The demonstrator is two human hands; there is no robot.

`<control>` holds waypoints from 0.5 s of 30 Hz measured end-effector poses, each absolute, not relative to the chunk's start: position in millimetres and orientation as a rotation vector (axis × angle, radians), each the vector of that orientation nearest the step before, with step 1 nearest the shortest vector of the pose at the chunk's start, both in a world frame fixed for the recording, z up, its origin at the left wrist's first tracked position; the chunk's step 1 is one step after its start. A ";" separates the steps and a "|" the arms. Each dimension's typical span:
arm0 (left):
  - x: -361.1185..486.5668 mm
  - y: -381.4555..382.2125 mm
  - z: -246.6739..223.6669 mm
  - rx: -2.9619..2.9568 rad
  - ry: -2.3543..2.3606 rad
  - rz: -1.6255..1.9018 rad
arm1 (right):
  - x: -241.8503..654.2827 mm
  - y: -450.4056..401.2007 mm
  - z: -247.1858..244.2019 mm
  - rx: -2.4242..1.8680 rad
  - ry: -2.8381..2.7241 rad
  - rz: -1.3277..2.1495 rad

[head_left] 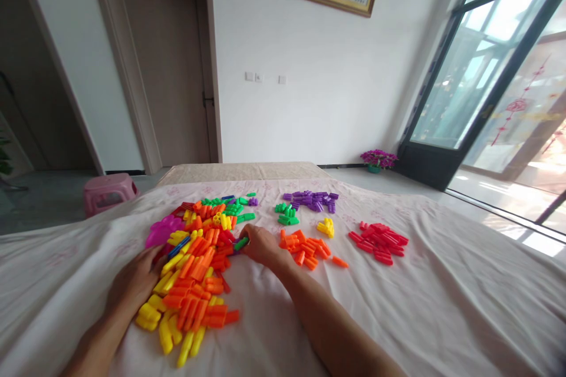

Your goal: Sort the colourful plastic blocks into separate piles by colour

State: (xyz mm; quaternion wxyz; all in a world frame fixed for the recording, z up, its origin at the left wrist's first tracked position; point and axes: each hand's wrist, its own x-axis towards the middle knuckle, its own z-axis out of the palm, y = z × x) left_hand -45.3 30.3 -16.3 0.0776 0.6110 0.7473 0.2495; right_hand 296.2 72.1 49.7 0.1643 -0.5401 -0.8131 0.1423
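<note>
A mixed pile of plastic toy building pieces (190, 291), mostly orange and yellow tubes with some red, green and blue ones, lies on a cloth-covered surface. My right hand (260, 244) is at the pile's right edge, its fingers closed on a green toy piece (241, 243). At the left edge rests my left hand (144, 271), close to blue pieces (178, 246) and a magenta item with a wavy edge (164, 231). Its fingertips are partly hidden, so I cannot make out whether they grip anything.
Sorted groups lie to the right: purple pieces (313, 200), green pieces (287, 215), yellow pieces (326, 227), orange pieces (305, 247) and red pieces (380, 241). The pale cloth (442, 306) is wrinkled. A pink stool (110, 191) stands beyond it at left.
</note>
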 end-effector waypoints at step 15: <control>-55.9 37.2 -27.6 1.909 2.233 0.736 | 394.7 107.0 90.6 -1.727 -1.868 0.488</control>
